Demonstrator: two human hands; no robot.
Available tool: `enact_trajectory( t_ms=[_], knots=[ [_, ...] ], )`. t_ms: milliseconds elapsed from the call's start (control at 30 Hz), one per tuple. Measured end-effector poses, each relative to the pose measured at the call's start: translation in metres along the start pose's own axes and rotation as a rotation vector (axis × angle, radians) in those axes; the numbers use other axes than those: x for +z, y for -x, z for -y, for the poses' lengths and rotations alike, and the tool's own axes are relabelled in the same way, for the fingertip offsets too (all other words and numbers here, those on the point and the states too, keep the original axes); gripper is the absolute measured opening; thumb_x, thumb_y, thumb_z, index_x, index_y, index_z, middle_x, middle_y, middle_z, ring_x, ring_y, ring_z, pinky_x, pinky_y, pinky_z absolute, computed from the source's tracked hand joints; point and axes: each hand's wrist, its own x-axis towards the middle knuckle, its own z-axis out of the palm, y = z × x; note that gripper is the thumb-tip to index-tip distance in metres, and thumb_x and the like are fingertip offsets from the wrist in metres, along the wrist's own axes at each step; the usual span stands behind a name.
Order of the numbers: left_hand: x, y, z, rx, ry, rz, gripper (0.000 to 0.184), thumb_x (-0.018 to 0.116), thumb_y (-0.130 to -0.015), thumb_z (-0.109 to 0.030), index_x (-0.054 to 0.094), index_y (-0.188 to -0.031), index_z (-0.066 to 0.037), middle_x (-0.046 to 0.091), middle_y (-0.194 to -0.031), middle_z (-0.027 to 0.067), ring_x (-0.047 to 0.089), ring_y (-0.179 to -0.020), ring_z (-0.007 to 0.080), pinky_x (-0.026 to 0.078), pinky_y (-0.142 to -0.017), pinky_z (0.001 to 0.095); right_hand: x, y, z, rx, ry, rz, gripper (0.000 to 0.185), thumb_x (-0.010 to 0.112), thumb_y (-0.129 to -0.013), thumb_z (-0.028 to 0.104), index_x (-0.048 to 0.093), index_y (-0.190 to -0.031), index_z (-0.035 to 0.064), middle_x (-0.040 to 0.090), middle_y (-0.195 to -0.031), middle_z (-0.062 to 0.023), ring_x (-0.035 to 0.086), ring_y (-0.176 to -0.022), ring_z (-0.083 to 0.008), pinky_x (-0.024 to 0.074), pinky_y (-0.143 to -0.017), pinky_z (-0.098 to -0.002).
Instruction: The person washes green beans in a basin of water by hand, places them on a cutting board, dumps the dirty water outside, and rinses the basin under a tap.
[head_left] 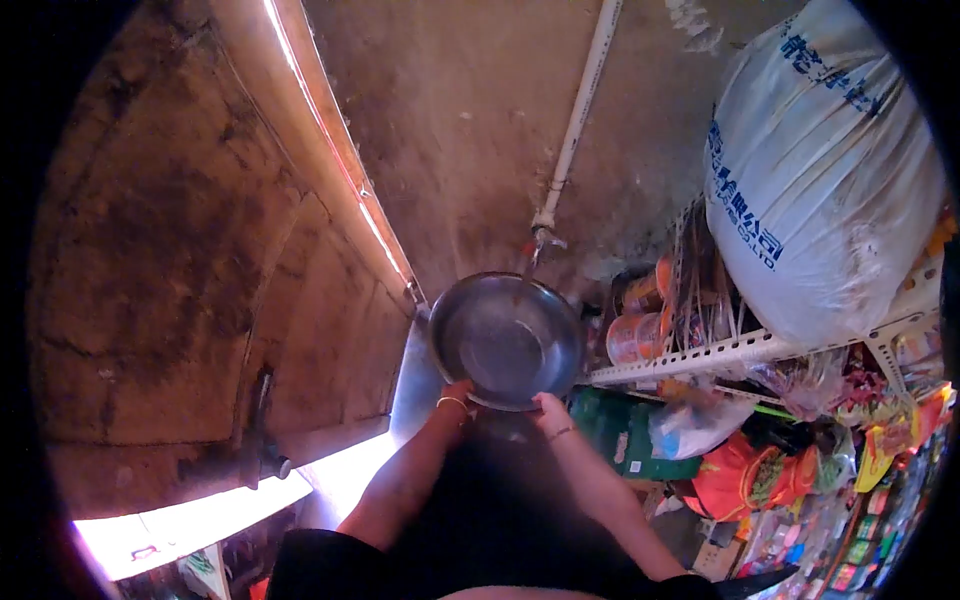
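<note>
A round metal basin (490,345) is held out in front of me, its wide opening facing up. My left hand (458,398) is closed on the near left part of its rim, a thin bracelet at the wrist. On the near right part of the rim, my right hand (547,411) grips with the fingers closed. Just beyond the far rim, a tap (543,240) ends a white pipe (583,115) that runs down the wall. Whether water flows from the tap into the basin, I cannot make out.
A worn wooden door (170,260) stands on the left, light showing past its edges. At right, a white metal shelf (740,348) carries a large white sack (815,190). Below it are a green box (610,425), an orange-red bag (745,480) and many packaged goods.
</note>
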Motion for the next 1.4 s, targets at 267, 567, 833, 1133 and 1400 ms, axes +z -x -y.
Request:
enact_trajectory(
  t_ms=[267,567,833,1133,1400],
  knots=[
    [-0.023,-0.059,0.023,-0.093,0.011,0.092,0.03,0.057,-0.063,-0.006,0.051,-0.091,0.002,0.054,-0.083,0.0165,0.057,-0.07,0.0331,0.052,-0.058,0.0451,-0.021,-0.037,-0.012,0.002,0.003,0.002,0.026,0.052,-0.065,0.004,0.046,-0.09,0.0013,0.048,-0.09,-0.0122,0.047,-0.084,-0.028,0.0427,-0.075,-0.0411],
    [-0.038,-0.093,0.039,-0.093,0.019,0.057,0.022,0.058,-0.062,-0.006,0.052,-0.082,0.0,0.052,-0.074,0.0129,0.055,-0.064,0.0298,0.052,-0.057,0.0439,-0.003,-0.003,-0.005,0.015,-0.015,-0.05,0.026,0.052,-0.064,0.003,0.047,-0.089,0.0007,0.05,-0.092,-0.0131,0.048,-0.084,-0.0288,0.0426,-0.076,-0.0426],
    [-0.014,-0.033,0.014,-0.047,-0.081,0.059,0.015,0.058,-0.064,-0.007,0.052,-0.077,-0.001,0.051,-0.072,0.0116,0.055,-0.063,0.0262,0.052,-0.054,0.0405,0.004,0.022,0.003,-0.008,-0.008,-0.054,0.023,0.052,-0.063,0.004,0.049,-0.085,0.0041,0.051,-0.085,-0.0114,0.049,-0.081,-0.0256,0.0442,-0.068,-0.0404],
    [-0.017,-0.036,0.015,-0.105,-0.036,0.084,0.019,0.06,-0.062,-0.01,0.052,-0.078,-0.002,0.051,-0.075,0.0113,0.053,-0.066,0.0264,0.05,-0.059,0.0413,-0.019,-0.025,-0.011,0.009,-0.049,-0.041,0.033,0.051,-0.062,0.002,0.045,-0.095,0.0018,0.049,-0.098,-0.0131,0.046,-0.093,-0.0292,0.0412,-0.08,-0.0445],
    [-0.024,-0.052,0.02,-0.132,-0.056,0.033,0.022,0.06,-0.061,-0.01,0.052,-0.08,-0.003,0.051,-0.078,0.0117,0.053,-0.069,0.0276,0.049,-0.059,0.0404,-0.01,-0.011,-0.01,-0.022,-0.037,-0.052,0.034,0.051,-0.063,0.003,0.045,-0.096,0.0019,0.047,-0.099,-0.014,0.045,-0.094,-0.0295,0.041,-0.08,-0.0475]
  ],
)
